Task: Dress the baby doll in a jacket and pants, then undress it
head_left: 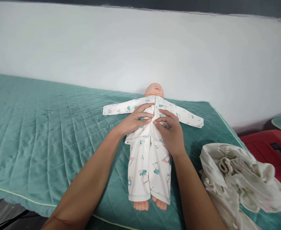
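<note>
A baby doll (154,90) lies on its back, dressed in a white printed pajama top (135,104) and matching pants (142,163), with both sleeves spread out to the sides. At the front opening of the top, my left hand (137,118) pinches the cloth edge beside a button, its index finger stretched higher along the chest. My right hand (170,129) has thumb and fingertip pinched at the same light yellow button (153,120) from the other side. Another button (152,106) shows higher up. Below my hands, the lower front edges of the top hang apart.
A green quilted cover (59,137) lies under the doll, against a white wall (107,48). Crumpled pale cloth (241,172) is heaped at the right, close to my right forearm. Beyond it stands a red plastic object (267,143).
</note>
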`<action>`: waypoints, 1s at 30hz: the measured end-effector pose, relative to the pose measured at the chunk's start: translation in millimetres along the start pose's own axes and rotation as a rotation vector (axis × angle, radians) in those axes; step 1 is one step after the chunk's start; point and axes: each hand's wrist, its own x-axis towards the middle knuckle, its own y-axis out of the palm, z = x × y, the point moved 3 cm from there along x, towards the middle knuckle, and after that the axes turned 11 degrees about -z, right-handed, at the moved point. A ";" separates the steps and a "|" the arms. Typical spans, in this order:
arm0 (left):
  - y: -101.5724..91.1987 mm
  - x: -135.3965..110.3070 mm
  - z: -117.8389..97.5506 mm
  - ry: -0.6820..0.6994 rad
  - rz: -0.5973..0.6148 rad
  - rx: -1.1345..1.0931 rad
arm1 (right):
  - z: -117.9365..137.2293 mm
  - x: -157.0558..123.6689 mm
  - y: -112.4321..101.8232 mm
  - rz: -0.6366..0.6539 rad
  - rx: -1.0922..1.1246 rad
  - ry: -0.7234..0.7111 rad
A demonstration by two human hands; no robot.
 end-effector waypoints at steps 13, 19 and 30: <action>0.6 1.0 -1.7 -0.058 0.001 -0.047 | -14.6 16.7 4.5 -0.015 0.020 0.113; 3.6 -0.9 -3.7 -0.051 -0.036 -0.032 | -20.2 16.7 1.8 0.033 0.074 0.129; 2.5 -0.3 -3.2 -0.071 -0.042 -0.045 | -17.4 17.7 3.4 0.030 0.088 0.157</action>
